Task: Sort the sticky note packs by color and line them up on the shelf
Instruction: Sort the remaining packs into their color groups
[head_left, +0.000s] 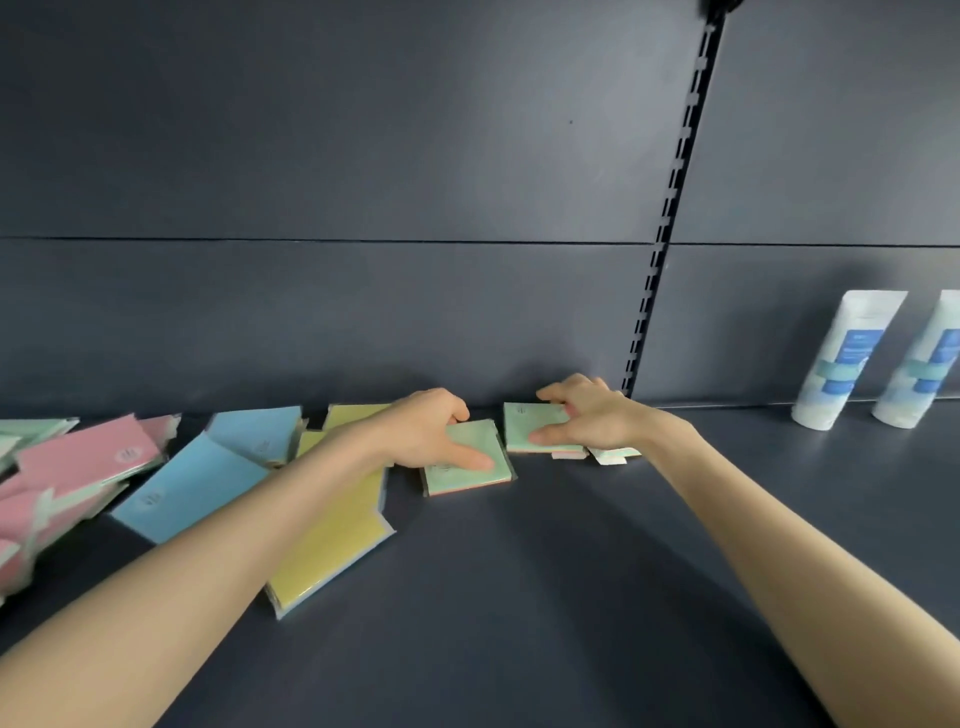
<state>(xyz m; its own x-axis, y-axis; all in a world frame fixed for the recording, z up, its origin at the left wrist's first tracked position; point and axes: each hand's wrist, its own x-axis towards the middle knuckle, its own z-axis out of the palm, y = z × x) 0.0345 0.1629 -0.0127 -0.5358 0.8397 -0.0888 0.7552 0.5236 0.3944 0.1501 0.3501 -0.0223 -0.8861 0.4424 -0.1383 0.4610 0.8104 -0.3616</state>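
Left grip (431, 434) pinches near green pack (485, 440), right grip (584, 415) pinches far green pack (524, 423), likely butting them together for green row on shelf (519, 597).

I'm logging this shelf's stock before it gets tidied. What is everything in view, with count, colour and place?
left green pack: one, pale green, shelf centre
right green pack: one, pale green, just right of it
whitish pack: at least one, partly hidden below the right hand
yellow packs: at least two, yellow, left of centre
blue packs: at least two, light blue, left of the yellow
pink packs: several, pink, heaped far left
bottles: two, white with blue labels, far right
shelf: one, dark grey
left hand: grips the left green pack
right hand: grips the right green pack
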